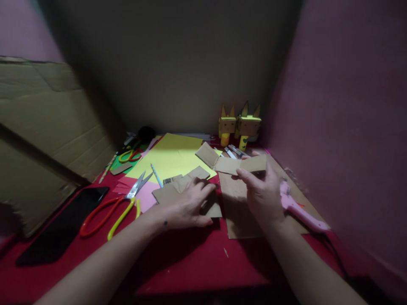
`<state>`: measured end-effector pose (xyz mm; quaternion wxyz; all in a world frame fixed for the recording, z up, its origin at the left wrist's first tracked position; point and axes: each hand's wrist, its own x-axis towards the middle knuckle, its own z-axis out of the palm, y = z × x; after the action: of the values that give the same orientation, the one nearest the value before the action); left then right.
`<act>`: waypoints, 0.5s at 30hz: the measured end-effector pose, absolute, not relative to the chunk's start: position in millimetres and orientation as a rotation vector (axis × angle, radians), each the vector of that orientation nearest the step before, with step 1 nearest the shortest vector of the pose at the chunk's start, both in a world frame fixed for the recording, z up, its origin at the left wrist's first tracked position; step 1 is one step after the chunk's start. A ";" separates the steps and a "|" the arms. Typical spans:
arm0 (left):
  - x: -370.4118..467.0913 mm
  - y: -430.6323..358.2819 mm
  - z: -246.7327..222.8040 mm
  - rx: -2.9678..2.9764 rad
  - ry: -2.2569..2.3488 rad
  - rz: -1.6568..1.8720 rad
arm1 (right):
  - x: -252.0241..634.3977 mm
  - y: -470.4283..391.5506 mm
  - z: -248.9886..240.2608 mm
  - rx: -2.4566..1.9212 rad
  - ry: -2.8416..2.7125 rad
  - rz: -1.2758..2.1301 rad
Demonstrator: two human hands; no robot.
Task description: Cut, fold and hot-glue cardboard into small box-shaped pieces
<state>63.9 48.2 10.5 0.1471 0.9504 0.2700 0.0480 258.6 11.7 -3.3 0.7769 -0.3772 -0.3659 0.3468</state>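
A bent strip of brown cardboard (228, 165) is held up in my right hand (265, 195), pinched between thumb and fingers at its right end. The strip's left end is angled upward over yellow paper. My left hand (190, 202) lies over several loose cardboard pieces (168, 194), fingers bent and thumb apart, touching them from above. Its palm hides part of these pieces. Under my right hand a flat cardboard sheet (240, 212) rests on the red tabletop (197, 262).
Left are open scissors (132, 194) with red and yellow handles and a black phone (63, 224). Yellow paper (171, 154) lies behind. A pink glue gun (302, 209) with a cord is at right. Two eared cardboard figures (249, 126) stand near markers (230, 153). Walls enclose the back and right.
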 end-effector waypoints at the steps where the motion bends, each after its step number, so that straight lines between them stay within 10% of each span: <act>1: 56.2 49.4 16.3 2.729 0.782 0.147 | 259.8 12.0 -3.7 -0.797 -0.761 0.744; 8: -39.7 124.0 33.0 2.919 1.595 0.455 | 261.7 11.7 -6.4 -0.757 -0.717 0.829; 15: -70.0 131.3 0.3 2.937 1.205 0.182 | 254.3 6.5 -3.2 -0.801 -0.784 1.031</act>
<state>-70.0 131.3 0.3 -0.0193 0.9234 0.3790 0.0573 254.3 6.5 -3.2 0.7238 -0.3628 -0.3554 0.4670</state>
